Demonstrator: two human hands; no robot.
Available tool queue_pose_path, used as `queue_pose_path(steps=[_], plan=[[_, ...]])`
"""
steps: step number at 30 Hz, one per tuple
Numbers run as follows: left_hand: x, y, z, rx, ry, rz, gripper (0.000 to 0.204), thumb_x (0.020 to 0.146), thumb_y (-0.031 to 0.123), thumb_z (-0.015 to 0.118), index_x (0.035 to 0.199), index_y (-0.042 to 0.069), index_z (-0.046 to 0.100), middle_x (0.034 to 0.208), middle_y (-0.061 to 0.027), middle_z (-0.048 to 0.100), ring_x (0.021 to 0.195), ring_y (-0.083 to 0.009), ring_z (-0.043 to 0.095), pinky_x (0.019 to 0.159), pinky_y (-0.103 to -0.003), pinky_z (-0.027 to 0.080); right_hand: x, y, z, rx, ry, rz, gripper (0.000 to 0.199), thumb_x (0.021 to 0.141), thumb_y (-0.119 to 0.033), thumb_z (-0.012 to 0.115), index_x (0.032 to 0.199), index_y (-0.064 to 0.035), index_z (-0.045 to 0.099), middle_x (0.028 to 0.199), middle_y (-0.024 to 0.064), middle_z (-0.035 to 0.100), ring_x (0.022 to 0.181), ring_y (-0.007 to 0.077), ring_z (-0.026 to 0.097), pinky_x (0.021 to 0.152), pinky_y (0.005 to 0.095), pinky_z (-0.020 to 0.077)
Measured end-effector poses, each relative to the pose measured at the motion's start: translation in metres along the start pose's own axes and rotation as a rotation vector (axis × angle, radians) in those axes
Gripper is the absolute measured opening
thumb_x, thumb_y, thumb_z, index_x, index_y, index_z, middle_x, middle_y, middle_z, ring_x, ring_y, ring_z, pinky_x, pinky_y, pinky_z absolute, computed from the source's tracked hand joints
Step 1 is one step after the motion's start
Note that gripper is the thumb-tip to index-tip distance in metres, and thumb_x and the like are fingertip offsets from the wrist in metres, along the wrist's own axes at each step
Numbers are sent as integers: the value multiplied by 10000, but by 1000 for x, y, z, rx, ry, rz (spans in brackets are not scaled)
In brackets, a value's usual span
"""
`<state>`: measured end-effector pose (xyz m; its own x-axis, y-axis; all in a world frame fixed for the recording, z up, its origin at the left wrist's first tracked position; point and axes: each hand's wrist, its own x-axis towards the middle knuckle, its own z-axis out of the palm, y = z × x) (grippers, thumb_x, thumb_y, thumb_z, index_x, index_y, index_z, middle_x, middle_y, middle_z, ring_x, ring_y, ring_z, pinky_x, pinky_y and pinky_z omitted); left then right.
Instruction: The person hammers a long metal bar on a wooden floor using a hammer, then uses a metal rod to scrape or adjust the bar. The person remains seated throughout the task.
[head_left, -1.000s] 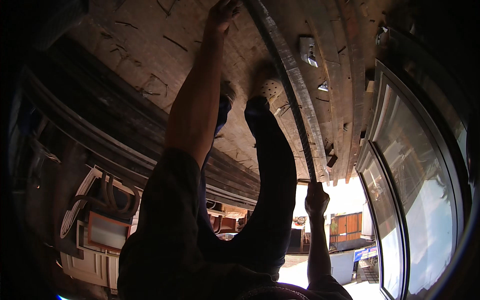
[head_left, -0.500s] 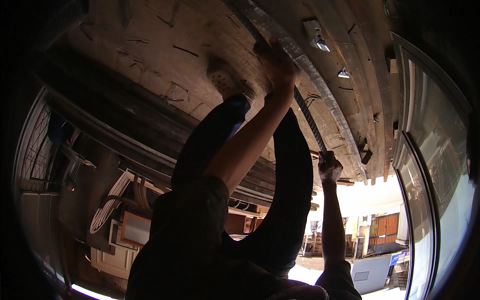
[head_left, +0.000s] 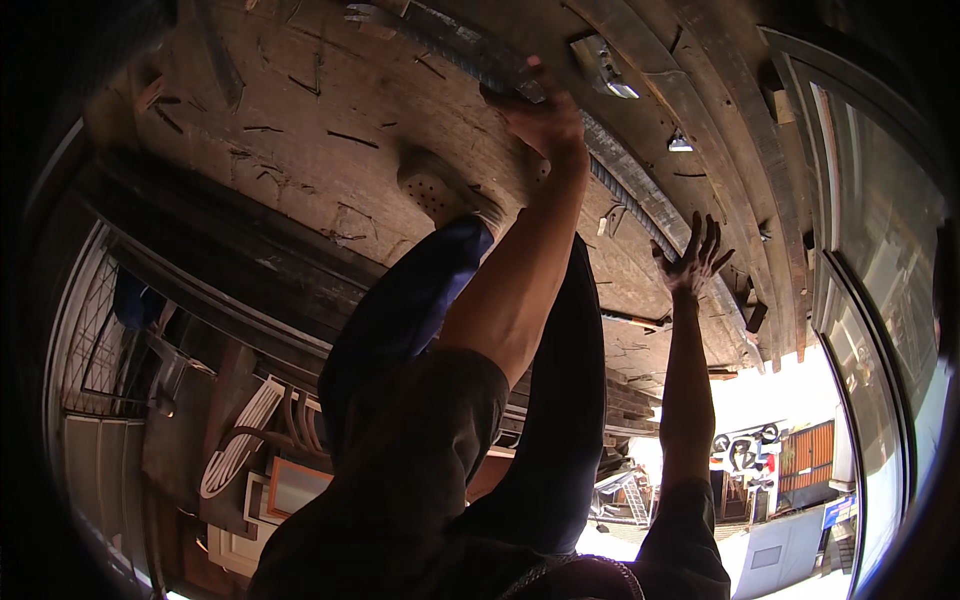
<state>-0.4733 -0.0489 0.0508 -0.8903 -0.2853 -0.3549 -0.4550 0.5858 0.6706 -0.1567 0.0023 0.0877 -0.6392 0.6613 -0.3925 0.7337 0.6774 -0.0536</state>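
A long dark ribbed rod (head_left: 622,197) lies along the near edge of a long grey metal bar (head_left: 655,200) on the floor. Over both reaches my left hand (head_left: 545,120), fingers apart, its palm at the bar; part of the rod is hidden behind it. Farther right, my right hand (head_left: 693,265) is spread wide beside the bar's right part, with nothing in it. Whether its fingertips touch the metal I cannot tell.
My clog-shod foot (head_left: 430,190) stands on the dusty floor (head_left: 300,170), among scattered metal scraps. Long dark beams (head_left: 740,170) lie beyond the bar, with a metal bracket (head_left: 603,68) between. A glass-paned frame (head_left: 870,280) rises at right. Stacked lengths (head_left: 230,240) run along the left.
The ribbed rod has shifted up against the grey bar. My right hand has let go of it, opened and moved up; my left hand has loosened and spread its fingers.
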Motion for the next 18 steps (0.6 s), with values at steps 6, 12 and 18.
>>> queue_pose_path(steps=[6, 12, 18], plan=[[19, -35, -35, -149, -77, 86, 765, 959, 541, 369, 1366, -98, 260, 1272, -319, 409, 1157, -416, 474, 937, -464, 424, -43, -10, -12, 154, -168, 108, 521, 754, -467, 725, 1126, -146, 553, 1112, 122, 563, 1023, 318, 550, 888, 516, 399], [168, -45, -113, 254, -64, 572, 687, 852, 70, 664, 1379, -33, 236, 1270, -235, 401, 1139, -353, 481, 967, -444, 480, -64, -33, -63, 373, -260, 144, 335, 810, -335, 726, 718, -84, 525, 593, 102, 557, 544, 328, 578, 496, 429, 421], [244, -32, -82, -322, -563, 553, 470, 876, 173, 679, 1225, -11, 424, 1083, -122, 503, 943, -196, 513, 779, -332, 472, -65, -47, -166, 261, -349, 249, 308, 813, -282, 730, 693, -77, 536, 555, 81, 548, 459, 265, 545, 465, 376, 400]])
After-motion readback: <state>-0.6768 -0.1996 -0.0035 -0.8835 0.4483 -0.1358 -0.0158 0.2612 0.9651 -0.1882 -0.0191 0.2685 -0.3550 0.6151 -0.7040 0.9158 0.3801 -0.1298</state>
